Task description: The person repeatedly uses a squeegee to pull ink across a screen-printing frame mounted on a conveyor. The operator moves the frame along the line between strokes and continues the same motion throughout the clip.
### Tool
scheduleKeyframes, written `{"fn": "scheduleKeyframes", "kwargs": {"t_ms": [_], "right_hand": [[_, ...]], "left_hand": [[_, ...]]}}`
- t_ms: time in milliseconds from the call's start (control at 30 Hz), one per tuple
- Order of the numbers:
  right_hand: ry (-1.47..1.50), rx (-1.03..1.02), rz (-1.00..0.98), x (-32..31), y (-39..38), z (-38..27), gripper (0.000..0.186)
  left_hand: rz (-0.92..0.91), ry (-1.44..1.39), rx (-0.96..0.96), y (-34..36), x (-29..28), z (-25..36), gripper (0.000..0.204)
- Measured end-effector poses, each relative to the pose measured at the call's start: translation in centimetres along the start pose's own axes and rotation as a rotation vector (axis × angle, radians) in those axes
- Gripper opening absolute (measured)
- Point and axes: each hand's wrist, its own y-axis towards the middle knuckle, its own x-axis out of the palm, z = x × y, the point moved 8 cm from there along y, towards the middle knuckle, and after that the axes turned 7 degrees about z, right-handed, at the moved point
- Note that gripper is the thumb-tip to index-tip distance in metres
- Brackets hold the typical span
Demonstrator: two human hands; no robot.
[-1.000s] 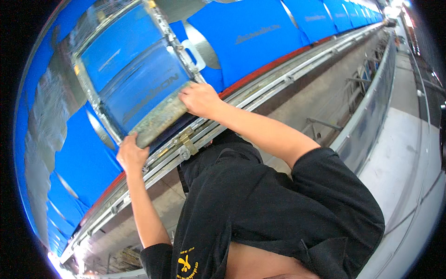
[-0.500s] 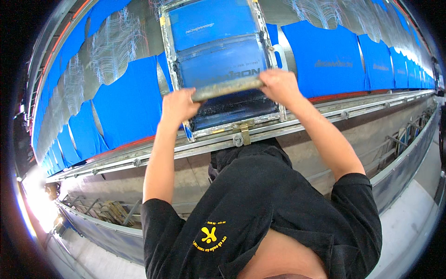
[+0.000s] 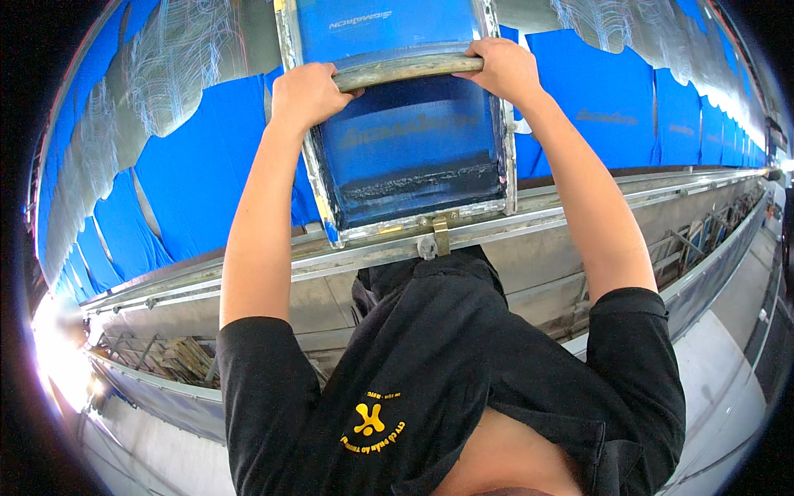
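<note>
Wraps fingers [image 3: 328,69] of the left hand [image 3: 308,97] around the left end of a grey-green bar [image 3: 405,71], at 11 o'clock from the middle of the view, and curls those of the right hand [image 3: 510,71] around its other end, at 1 o'clock. Holds the bar nearly level with both hands, right end a little higher. Spans with it most of the width of a pale, stained frame [image 3: 509,169] at 12 o'clock. Cannot tell any contact between the bar's underside and the blue screen [image 3: 356,169] within that frame. See dark blue just on the bar's 6 o'clock side and a black smear [image 3: 413,183] along the screen's near end. Find a brass-coloured bracket [image 3: 441,236] at the frame's 6 o'clock edge, beside a metal rail [image 3: 314,263] stretching from about 9 to about 3 o'clock. Note blue fabric panels [image 3: 203,161] at 10 o'clock and more at 2 o'clock, next to a grey surface [image 3: 178,70] with pale curving streaks. Wears a black shirt [image 3: 529,355] at 6 o'clock, with a yellow emblem [image 3: 368,420].
</note>
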Motion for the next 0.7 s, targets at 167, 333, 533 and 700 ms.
{"fn": "scheduleKeyframes", "kwargs": {"t_ms": [167, 333, 533, 700], "right_hand": [[-0.041, 0.061, -0.043, 0.4, -0.8, -0.6, 0.036], [0.073, -0.033, 0.098, -0.4, -7.8, -2.4, 0.024], [0.125, -0.032, 0.06, -0.8, -20.9, -5.3, 0.034], [0.152, -0.095, 0.069, -1.8, -21.5, -6.0, 0.027]], "left_hand": [[0.002, -0.001, -0.05, -1.2, 0.2, -0.1, 0.061], [0.087, -0.052, -0.063, -8.0, 2.8, 1.9, 0.051], [0.13, -0.151, -0.05, -19.9, 7.4, 5.4, 0.052], [0.118, -0.128, -0.041, -21.3, 6.9, 5.5, 0.052]]}}
